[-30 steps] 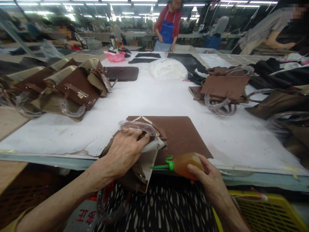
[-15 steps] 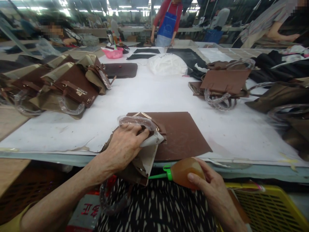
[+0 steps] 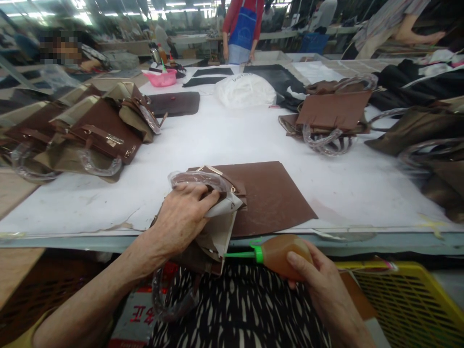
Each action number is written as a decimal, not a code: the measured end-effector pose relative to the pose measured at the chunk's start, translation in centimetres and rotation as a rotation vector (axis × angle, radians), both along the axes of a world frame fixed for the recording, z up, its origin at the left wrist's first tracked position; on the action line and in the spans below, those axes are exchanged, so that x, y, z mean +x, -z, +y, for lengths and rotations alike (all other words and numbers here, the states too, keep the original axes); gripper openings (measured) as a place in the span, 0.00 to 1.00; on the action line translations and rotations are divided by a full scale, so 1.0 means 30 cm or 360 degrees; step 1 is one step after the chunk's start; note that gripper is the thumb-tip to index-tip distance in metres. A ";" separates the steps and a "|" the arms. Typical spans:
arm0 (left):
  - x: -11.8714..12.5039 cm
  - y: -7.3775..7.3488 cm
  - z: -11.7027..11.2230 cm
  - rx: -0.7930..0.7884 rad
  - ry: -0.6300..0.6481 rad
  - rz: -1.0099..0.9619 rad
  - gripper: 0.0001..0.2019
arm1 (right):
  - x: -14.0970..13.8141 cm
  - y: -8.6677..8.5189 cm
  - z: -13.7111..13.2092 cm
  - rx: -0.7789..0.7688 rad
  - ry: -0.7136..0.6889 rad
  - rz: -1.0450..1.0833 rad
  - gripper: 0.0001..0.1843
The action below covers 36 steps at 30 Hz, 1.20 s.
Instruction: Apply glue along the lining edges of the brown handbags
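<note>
Nozzle (image 3: 241, 254) tip sits lower along the pale edge of the brown bag (image 3: 221, 232) than one second ago, nearer its bottom corner. My right grip (image 3: 308, 266) clasps the amber bottle (image 3: 284, 255); my left grip (image 3: 186, 212) holds the bag, overhanging the near edge of the bench (image 3: 232, 140), and hides part of it. Brown panel (image 3: 271, 193) lies flat behind; similar bags (image 3: 105, 128) stand left. Held bag shows a plastic-wrapped handle (image 3: 197, 179) and gold-coloured fittings.
</note>
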State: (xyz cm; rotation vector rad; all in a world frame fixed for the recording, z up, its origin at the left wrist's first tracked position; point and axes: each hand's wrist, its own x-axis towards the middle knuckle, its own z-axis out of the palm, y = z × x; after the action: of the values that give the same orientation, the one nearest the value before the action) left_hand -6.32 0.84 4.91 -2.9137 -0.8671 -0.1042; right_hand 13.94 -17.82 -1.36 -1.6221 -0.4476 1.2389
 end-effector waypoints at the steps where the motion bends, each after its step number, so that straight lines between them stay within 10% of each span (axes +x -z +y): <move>1: 0.000 0.001 0.000 0.0007 0.0006 -0.0001 0.19 | 0.002 0.003 -0.002 -0.0011 -0.0023 0.0023 0.21; 27: -0.001 0.004 0.002 0.0074 0.0039 -0.0006 0.19 | -0.027 0.053 -0.029 -0.0125 -0.0026 0.0344 0.21; 36: 0.006 -0.008 0.005 0.0004 -0.0017 0.0040 0.18 | -0.066 -0.035 -0.038 -0.0164 -0.0011 -0.0118 0.22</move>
State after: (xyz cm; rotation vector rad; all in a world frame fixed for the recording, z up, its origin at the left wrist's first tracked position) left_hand -6.14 0.98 5.16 -2.9009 -0.8777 -0.0680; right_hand 11.97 -18.95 -0.31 -1.7596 -0.4423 1.2271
